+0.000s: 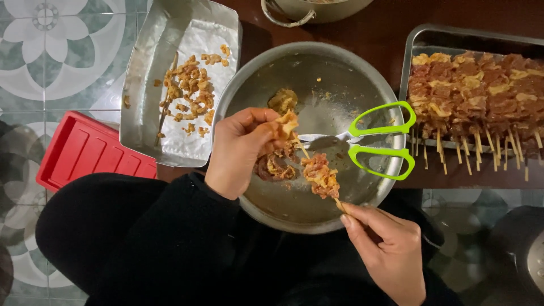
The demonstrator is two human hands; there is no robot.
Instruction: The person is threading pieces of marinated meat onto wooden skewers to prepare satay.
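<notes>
My left hand [241, 148] pinches a piece of marinated meat [287, 124] at the tip of a thin wooden skewer [338, 204], over a large metal bowl [368, 85]. My right hand [388, 249] grips the skewer's lower end at the bowl's near rim. A clump of meat [320, 175] is threaded on the skewer's middle. More meat pieces [275, 167] lie in the bowl's bottom, with one lump [282, 101] farther back.
Green-handled scissors [379, 140] rest across the bowl's right rim. A metal tray [419, 42] of finished skewers sits at the right. A foil-like tray [147, 124] with scraps lies at the left, beside a red plastic lid [85, 150]. A pot [306, 11] stands behind.
</notes>
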